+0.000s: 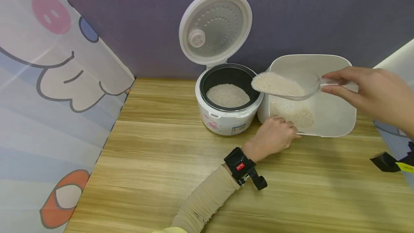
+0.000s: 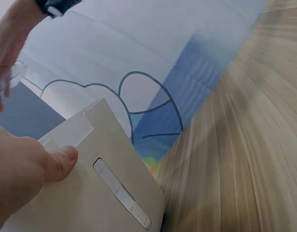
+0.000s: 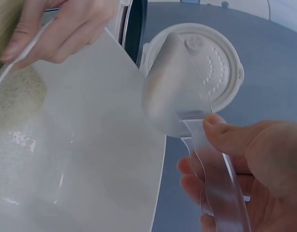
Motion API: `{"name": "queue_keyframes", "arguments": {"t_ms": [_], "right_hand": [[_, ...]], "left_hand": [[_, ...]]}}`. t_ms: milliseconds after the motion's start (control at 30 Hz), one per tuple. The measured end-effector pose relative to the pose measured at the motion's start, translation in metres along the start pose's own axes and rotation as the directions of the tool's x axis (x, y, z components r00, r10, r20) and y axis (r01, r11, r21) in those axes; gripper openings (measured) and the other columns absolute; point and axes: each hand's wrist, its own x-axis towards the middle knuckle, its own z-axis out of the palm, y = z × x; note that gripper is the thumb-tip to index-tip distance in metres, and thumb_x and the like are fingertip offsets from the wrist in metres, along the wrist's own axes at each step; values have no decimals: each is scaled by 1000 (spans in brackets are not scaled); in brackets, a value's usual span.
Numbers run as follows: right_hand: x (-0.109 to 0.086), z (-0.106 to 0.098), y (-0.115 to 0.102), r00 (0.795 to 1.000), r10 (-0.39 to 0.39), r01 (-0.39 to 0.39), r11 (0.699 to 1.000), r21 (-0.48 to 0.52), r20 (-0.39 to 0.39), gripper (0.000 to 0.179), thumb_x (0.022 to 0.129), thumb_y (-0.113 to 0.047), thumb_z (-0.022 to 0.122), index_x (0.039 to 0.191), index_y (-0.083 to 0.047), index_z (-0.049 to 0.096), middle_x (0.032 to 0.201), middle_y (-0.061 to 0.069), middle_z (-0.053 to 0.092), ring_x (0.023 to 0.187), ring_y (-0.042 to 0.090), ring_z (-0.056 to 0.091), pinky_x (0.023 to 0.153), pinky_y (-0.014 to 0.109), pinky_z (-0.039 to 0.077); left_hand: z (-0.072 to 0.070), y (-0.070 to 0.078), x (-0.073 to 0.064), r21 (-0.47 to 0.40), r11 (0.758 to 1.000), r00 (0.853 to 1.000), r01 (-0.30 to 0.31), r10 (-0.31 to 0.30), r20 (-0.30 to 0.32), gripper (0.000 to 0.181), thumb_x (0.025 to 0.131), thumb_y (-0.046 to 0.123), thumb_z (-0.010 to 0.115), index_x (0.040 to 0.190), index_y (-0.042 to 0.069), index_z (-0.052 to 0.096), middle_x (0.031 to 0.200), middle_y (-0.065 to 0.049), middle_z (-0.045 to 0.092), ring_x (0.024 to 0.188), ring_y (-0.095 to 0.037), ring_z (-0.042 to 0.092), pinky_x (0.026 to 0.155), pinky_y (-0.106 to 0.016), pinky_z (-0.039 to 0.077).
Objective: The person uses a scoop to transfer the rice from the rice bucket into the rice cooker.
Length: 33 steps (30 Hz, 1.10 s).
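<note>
My right hand (image 1: 376, 91) grips the handle of a clear plastic scoop (image 1: 312, 88) heaped with white rice (image 1: 275, 83). The scoop's tip overlaps the right rim of the rice cooker (image 1: 211, 118) in the head view. Inside the cooker's dark inner pot (image 1: 213, 78) lies a bed of rice (image 1: 228, 95). With its fingers over the rim and thumb outside, my left hand (image 1: 275, 134) holds the near left edge of a white rice bin (image 1: 336, 116). More rice (image 1: 297, 114) lies in the bin's left part. In the right wrist view the scoop (image 3: 175, 92) is seen from its handle end.
The cooker's lid (image 1: 216, 28) stands fully raised behind the pot. A purple-grey backdrop (image 1: 129, 21) rises behind the cooker and bin, and a cartoon-printed sheet (image 1: 48, 118) borders the left. Wood-grain tabletop (image 1: 145, 161) extends in front. A slotted gauge strip (image 2: 121, 193) marks the bin's outer wall.
</note>
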Motion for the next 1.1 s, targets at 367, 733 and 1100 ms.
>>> {"name": "queue_keyframes", "arguments": {"t_ms": [367, 733, 1100], "right_hand": [[37, -4, -23, 997, -75, 74, 994, -83, 1, 31, 95, -24, 75, 115, -1, 75, 98, 22, 76, 52, 28, 58, 46, 34, 36], [54, -3, -34, 999, -43, 41, 987, -158, -8, 34, 91, -23, 79, 118, -2, 74, 107, 24, 74, 78, 43, 67, 70, 58, 42], [62, 5, -40, 983, -145, 121, 973, -199, -112, 36, 88, -19, 82, 116, 2, 73, 106, 27, 72, 92, 49, 67, 76, 66, 43]], "left_hand": [[-2, 0, 1, -10, 1000, 1000, -6, 6, 18, 36, 110, 43, 45, 103, 28, 77, 99, 17, 75, 81, 1, 66, 73, -14, 48], [-2, -3, 2, -4, 1000, 1000, 2, -2, 31, 36, 109, 45, 45, 107, 30, 77, 101, 18, 74, 85, 1, 67, 77, -15, 49], [-2, -3, 2, -11, 1000, 999, -8, 8, 43, 33, 109, 43, 46, 110, 29, 76, 103, 18, 74, 87, 1, 67, 80, -15, 49]]}}
